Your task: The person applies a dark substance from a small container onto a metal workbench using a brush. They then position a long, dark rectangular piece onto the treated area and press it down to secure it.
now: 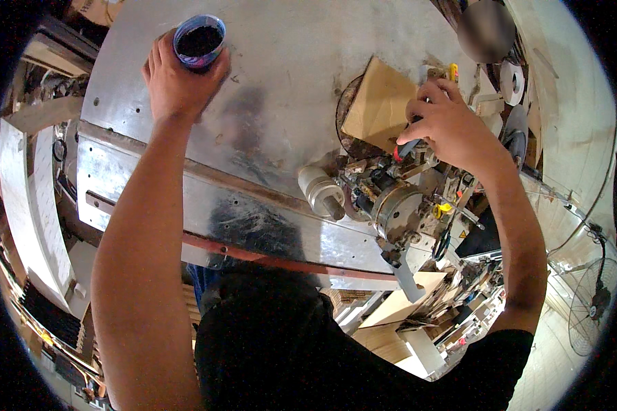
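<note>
My left hand [176, 88] is wrapped around a blue and purple cup [197, 65] over the far left of the metal table. Dark, granular-looking stuff [199, 41] lies inside the cup. At the right, my right hand [452, 127] has its fingers curled round a dark object with a red end [406, 150]; its kind is hard to tell, as the fingers cover much of it. Just beside that hand lies a tan board [380, 103] on a round dark plate [350, 131]. Below the hand sits a cluttered machine part with a round metal housing [399, 211].
The metal table [281, 82] spreads across the middle, with a red strip [254, 252] along its near edge. A whitish cylinder [318, 186] stands left of the machine parts. A roll of tape [512, 83] is at the far right, a fan [596, 301] at the lower right.
</note>
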Demonstrator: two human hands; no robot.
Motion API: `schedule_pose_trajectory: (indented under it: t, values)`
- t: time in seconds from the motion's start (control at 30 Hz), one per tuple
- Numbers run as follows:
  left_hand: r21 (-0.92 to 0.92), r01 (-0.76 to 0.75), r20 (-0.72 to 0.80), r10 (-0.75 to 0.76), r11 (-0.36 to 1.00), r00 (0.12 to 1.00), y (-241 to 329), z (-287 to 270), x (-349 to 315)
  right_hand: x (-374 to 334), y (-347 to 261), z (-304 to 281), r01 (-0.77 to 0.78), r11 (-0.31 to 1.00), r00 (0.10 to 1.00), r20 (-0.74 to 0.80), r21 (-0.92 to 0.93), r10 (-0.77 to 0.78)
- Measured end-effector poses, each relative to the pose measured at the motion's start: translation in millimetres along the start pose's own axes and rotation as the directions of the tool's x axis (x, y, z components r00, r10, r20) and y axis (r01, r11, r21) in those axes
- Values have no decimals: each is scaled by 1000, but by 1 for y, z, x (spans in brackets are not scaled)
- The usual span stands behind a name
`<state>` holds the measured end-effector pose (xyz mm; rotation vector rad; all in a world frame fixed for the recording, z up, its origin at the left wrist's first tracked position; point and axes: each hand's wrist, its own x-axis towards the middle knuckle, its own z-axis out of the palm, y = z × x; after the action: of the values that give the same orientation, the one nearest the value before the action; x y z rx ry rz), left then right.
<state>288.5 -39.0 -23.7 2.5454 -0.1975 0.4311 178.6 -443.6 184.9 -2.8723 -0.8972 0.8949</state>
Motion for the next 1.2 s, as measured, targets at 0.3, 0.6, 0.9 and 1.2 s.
schedule_pose_trajectory:
  t: [0.3, 0.6, 0.9, 1.2]
  values:
    - [-2, -10, -4, 10, 1000, 1000, 1, -1, 0, 8, -1, 25, 47, 996, 999, 27, -78, -45]
    - [5, 11, 17, -11, 1000, 1000, -1, -1, 1, 10, -2, 13, 3, 990, 993, 114, -144, 13]
    - [-6, -2, 9, 2, 1000, 1000, -1, 2, 0, 8, -3, 24, 51, 995, 999, -14, -86, -53]
    - [-14, 18, 46, -17, 1000, 999, 2, -3, -1, -28, -21, -21, -163, 984, 984, -86, -78, 156]
